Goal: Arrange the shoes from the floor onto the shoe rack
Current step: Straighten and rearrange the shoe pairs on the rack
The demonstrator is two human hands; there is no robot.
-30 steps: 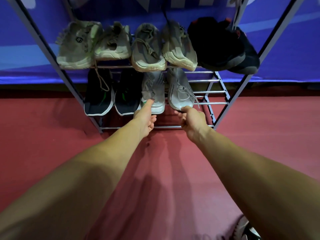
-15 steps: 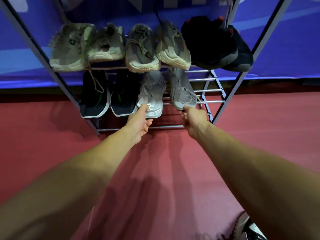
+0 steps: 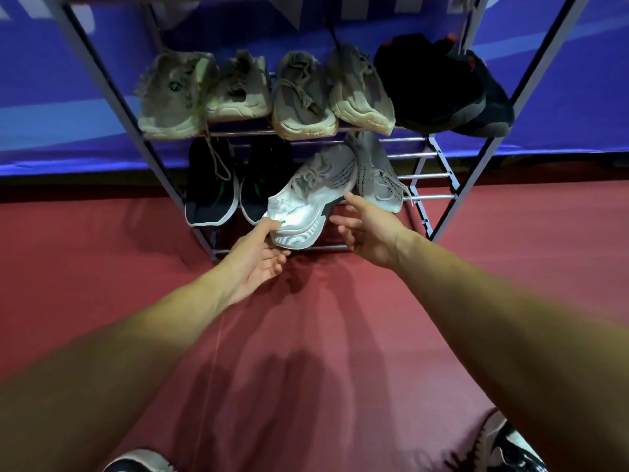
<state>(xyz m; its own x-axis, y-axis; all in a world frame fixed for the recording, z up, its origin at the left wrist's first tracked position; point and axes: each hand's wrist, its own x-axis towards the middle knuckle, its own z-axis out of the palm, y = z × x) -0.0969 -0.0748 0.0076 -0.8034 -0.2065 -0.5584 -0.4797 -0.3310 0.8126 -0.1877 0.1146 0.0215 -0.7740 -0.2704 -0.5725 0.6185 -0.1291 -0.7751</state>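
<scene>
The grey-white sneaker (image 3: 316,195) lies tilted at the frame's centre on the lower shelf of the shoe rack (image 3: 435,198) (heel at the front bar). The left hand (image 3: 258,264) pinches its heel; the right hand (image 3: 367,229), fingers spread, hovers beside it.

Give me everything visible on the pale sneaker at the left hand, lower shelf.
The pale sneaker has a grey knit upper with dark streaks, grey laces, a white heel with a small green mark and a thick white sole. It lies tilted on the lower shelf of the shoe rack, heel out toward the camera, toe angled back against the grey shoe. The left hand pinches its heel. The open right hand is at its side, contact unclear.
</scene>
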